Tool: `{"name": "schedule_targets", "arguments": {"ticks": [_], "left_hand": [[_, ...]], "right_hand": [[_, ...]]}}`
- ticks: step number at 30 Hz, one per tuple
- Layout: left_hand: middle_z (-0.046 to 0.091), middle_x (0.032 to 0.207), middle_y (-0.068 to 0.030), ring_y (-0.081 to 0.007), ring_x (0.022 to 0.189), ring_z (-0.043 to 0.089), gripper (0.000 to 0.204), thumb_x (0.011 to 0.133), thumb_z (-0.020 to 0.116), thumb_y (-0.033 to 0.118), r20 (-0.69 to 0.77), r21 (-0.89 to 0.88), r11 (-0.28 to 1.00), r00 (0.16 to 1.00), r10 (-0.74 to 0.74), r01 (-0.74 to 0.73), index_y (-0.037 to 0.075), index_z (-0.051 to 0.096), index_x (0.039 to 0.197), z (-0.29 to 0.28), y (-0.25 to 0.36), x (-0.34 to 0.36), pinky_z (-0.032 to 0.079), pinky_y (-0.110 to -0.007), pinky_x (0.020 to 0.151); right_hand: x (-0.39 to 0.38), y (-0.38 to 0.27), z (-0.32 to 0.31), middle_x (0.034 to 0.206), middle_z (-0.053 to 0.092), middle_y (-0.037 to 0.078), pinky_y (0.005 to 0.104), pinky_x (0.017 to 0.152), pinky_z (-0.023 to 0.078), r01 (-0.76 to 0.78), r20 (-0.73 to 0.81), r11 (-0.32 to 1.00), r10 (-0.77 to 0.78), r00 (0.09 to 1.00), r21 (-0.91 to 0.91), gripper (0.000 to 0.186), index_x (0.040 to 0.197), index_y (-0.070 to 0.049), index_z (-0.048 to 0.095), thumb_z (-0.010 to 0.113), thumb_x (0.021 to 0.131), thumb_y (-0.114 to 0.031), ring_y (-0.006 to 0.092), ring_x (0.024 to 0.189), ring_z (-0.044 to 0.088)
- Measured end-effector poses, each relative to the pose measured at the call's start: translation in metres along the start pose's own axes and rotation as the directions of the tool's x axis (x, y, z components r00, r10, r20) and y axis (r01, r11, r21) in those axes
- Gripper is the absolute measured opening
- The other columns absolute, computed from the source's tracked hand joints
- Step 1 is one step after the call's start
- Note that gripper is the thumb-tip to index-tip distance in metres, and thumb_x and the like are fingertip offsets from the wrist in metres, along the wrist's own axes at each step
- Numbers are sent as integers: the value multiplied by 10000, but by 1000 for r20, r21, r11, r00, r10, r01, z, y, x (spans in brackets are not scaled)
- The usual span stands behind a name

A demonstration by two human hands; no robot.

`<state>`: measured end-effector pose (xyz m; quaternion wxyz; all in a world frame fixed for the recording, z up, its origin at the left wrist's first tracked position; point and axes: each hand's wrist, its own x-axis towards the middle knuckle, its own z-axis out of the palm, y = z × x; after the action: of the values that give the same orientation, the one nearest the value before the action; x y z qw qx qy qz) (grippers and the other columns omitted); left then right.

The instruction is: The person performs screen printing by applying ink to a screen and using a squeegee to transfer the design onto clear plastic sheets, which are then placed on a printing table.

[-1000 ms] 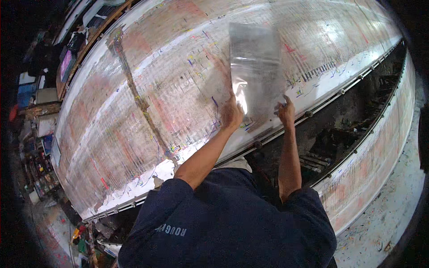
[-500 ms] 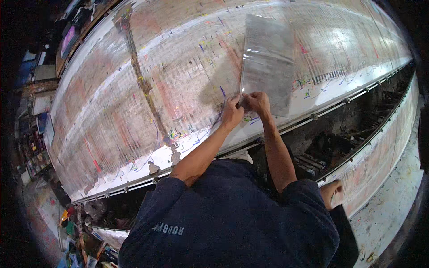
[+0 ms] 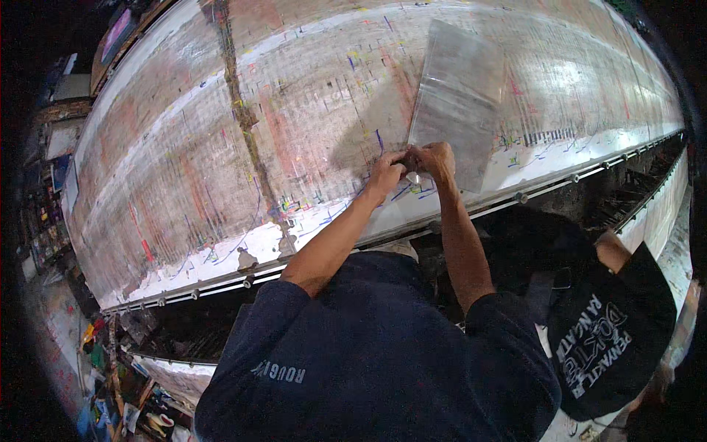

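Note:
A clear, rectangular plastic sheet or bag (image 3: pixel 458 99) extends away from my hands over the long, paint-marked table. My right hand (image 3: pixel 434 159) is closed on its lower left corner, thumb and fingers pinched together. Close beside it, my left hand (image 3: pixel 386 175) also has its fingers pinched at that corner, almost touching the right. A small folded, shiny bit of the plastic shows just below the fingertips. What exactly lies between the left fingertips is hidden.
The long pale table (image 3: pixel 309 125) carries coloured streaks and a dark brown stripe. A metal rail (image 3: pixel 521 197) runs along its near edge, beside a dark gap. A co-worker in a black shirt (image 3: pixel 615 331) is at my right. Assorted clutter (image 3: pixel 147 412) lies lower left.
The plastic has tilted, its top leaning further right, and its near corner is now folded at my fingers. A co-worker, earlier showing mostly a hand, has come into view at right.

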<state>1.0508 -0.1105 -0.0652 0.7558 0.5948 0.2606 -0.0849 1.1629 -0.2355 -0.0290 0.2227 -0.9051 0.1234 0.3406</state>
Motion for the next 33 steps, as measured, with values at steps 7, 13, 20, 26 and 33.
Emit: {"name": "schedule_targets", "arguments": {"ticks": [7, 13, 20, 26, 33], "left_hand": [[671, 902, -63, -145, 755, 607, 383, 774, 551, -3, 118, -58, 994, 990, -82, 89, -15, 687, 1131, -1, 26, -8, 478, -263, 694], [699, 1024, -102, -188, 883, 643, 384, 785, 550, 0, 33, 56, 996, 997, -74, 72, -23, 685, 1143, 1, 12, -4, 498, -290, 786], [702, 1090, -128, -206, 995, 648, 359, 799, 562, 29, 65, 104, 994, 997, -37, 31, -1, 701, 1128, -2, 0, 5, 497, -315, 856], [741, 977, -108, -207, 833, 683, 294, 855, 573, 84, 21, 313, 946, 996, 81, -84, 53, 731, 1101, 0, 23, 2, 513, -325, 759], [704, 931, -209, -388, 871, 677, 274, 871, 613, 239, -133, 709, 705, 979, 154, -14, 19, 728, 986, 27, 43, 17, 532, -451, 757]], "right_hand": [[9, 6, 1, 979, 740, 162, 408, 850, 552, 37, 83, 999, -38, 996, 20, 488, 944, -92, 781, 786, 684, -506, 324, 953, 715], [36, 29, 14, 985, 739, 159, 406, 812, 560, 49, 126, 990, -66, 990, 132, 498, 948, -73, 777, 782, 700, -506, 307, 932, 721], [37, 19, 15, 1000, 728, 190, 413, 810, 559, 190, 111, 979, -180, 977, -79, 451, 926, -46, 764, 779, 700, -436, 324, 947, 715], [-5, -10, 10, 850, 719, 188, 414, 710, 542, 143, -111, 979, -160, 981, -148, 371, 841, -27, 740, 725, 728, -380, 334, 797, 703], [24, 32, 6, 860, 653, 280, 487, 687, 497, 302, 96, 905, -344, 934, 300, 210, 800, 2, 683, 633, 812, -202, 461, 828, 651]]}}
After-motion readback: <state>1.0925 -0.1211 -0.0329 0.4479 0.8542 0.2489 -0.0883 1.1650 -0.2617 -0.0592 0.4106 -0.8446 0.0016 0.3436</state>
